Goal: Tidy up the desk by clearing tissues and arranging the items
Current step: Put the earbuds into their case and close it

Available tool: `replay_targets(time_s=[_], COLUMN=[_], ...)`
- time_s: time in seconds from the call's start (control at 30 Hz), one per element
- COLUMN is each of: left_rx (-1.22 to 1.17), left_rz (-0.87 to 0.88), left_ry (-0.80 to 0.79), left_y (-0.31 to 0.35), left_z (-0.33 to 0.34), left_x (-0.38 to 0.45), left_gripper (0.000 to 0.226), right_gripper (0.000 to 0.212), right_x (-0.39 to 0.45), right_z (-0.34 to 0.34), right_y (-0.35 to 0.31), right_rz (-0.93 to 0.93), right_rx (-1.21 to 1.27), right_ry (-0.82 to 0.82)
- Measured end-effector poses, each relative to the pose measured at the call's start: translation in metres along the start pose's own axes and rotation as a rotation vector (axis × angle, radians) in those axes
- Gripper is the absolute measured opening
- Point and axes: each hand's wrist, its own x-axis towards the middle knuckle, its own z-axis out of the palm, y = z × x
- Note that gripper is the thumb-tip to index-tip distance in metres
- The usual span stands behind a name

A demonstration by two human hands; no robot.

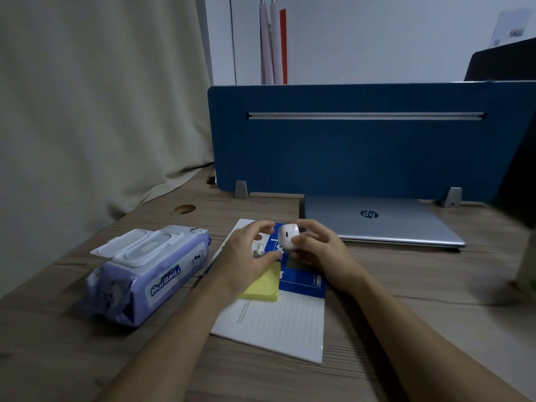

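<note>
Forearms: yours come in from the near edge of the worktop (pixel 87 358), both reaching to the middle.
Notebook: the white and blue notebook (pixel 278 323) lies flat at the middle of the worktop, under your hands, with a yellow sticky pad (pixel 262 285) on top of it.
Right hand: your right hand (pixel 316 250) has its fingers closed around the white earbud case (pixel 288 237), lifted just above the notebook.
Left hand: your left hand (pixel 246 250) has its fingers curled narrow over a loose earbud (pixel 258 251); whether they already pinch it cannot be told.
Step in hand: it looks like putting the earbud back in its case. Steady the case, open its lid, seat the bud stem first, then shut it fully.
Wipes: the purple wipes pack (pixel 148 271) sits toward the left edge, its flap lid open; close it when you arrange things.
Tissues: no loose tissue shows on the worktop.
Laptop: the closed silver laptop (pixel 383 224) lies along the far edge, right of middle.
Room: a blue divider panel (pixel 362 146) stands on the far edge, a pale curtain (pixel 101 97) hangs at the left, and the light is dim.
</note>
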Motion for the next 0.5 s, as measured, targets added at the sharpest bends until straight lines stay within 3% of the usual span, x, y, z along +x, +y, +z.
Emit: replay_targets(time_s=[0.13,0.3,0.5], left_rx=[0.001,0.014,0.095], left_rz=[0.105,0.15,0.063], left_ry=[-0.004,0.017,0.006], left_y=[0.003,0.002,-0.006], left_z=[-0.002,-0.004,-0.006], left_x=[-0.004,-0.004,-0.003], left_gripper=[0.047,0.043,0.045], right_gripper=[0.044,0.04,0.031], right_x=[-0.004,-0.009,-0.012], right_z=[0.008,0.012,0.005], right_y=[0.001,-0.002,-0.006], right_rz=[0.004,0.02,-0.014], right_rx=[-0.013,-0.029,-0.041], right_ry=[-0.077,-0.082,0.081])
